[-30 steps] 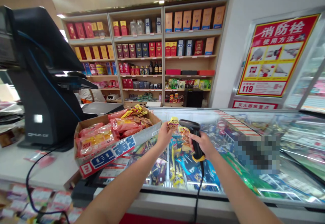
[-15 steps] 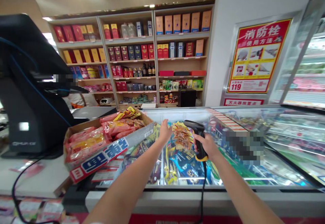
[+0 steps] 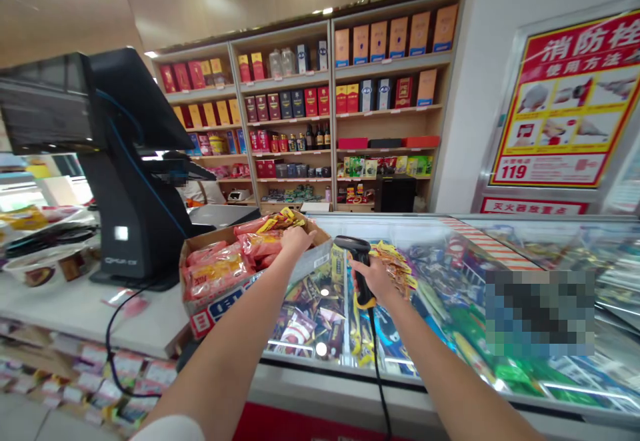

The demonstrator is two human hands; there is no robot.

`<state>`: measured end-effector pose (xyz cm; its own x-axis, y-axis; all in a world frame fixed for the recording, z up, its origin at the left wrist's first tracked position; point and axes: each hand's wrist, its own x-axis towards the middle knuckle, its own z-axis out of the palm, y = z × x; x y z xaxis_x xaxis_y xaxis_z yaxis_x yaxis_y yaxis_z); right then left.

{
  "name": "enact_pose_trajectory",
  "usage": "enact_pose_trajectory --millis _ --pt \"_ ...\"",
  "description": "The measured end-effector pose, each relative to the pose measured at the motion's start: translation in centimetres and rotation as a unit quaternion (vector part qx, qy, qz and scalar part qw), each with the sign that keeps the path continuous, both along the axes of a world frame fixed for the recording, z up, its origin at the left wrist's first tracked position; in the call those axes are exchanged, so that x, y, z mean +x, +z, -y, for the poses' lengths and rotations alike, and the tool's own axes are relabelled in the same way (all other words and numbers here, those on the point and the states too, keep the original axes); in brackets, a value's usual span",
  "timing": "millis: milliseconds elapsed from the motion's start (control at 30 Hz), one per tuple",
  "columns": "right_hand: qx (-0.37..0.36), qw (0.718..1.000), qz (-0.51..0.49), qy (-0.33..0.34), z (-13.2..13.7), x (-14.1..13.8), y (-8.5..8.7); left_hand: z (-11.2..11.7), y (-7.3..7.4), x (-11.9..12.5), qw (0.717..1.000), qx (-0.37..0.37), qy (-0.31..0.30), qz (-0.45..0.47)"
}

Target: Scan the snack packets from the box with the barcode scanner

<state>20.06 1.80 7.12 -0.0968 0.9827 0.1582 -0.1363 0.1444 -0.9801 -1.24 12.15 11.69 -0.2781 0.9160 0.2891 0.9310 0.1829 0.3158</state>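
My right hand (image 3: 376, 277) is wrapped round the grip of a black and yellow barcode scanner (image 3: 354, 246), its cable hanging down in front of the freezer. Just behind and right of it, a pile of snack packets (image 3: 400, 269) with yellow edges lies on the freezer's glass. My left hand (image 3: 297, 241) is over the right end of a cardboard box (image 3: 323, 256), thumb apart from the fingers. Under its fingertips are yellow-edged snack packets (image 3: 270, 224); whether they touch is hard to see. Pink-wrapped packets (image 3: 220, 268) fill the rest of the box.
A glass-topped freezer (image 3: 320, 314) full of packaged goods stretches rightward. On the left counter (image 3: 145, 324) stands a black checkout terminal (image 3: 135, 194) with a trailing cable. Shelves (image 3: 295, 118) of boxed goods stand behind, and a red sign (image 3: 570, 101) hangs on the right wall.
My left hand has moved left from above the freezer to the box. The scanner in my right hand now covers less of the packet pile. The view has turned left.
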Motion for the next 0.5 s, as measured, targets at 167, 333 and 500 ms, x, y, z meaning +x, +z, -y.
enact_pose_trajectory --millis 167,333,500 --pt "0.007 1.000 0.002 -0.005 -0.3 0.1 -2.2 -0.9 -0.7 0.4 1.000 -0.024 -0.013 0.002" --pt "0.022 1.000 -0.002 -0.011 0.3 1.1 -2.2 -0.4 -0.3 -0.1 0.995 0.037 -0.023 0.088" --pt "0.033 0.999 -0.038 0.002 0.8 1.4 -1.6 2.2 -0.4 0.4 0.907 0.213 -0.103 0.350"
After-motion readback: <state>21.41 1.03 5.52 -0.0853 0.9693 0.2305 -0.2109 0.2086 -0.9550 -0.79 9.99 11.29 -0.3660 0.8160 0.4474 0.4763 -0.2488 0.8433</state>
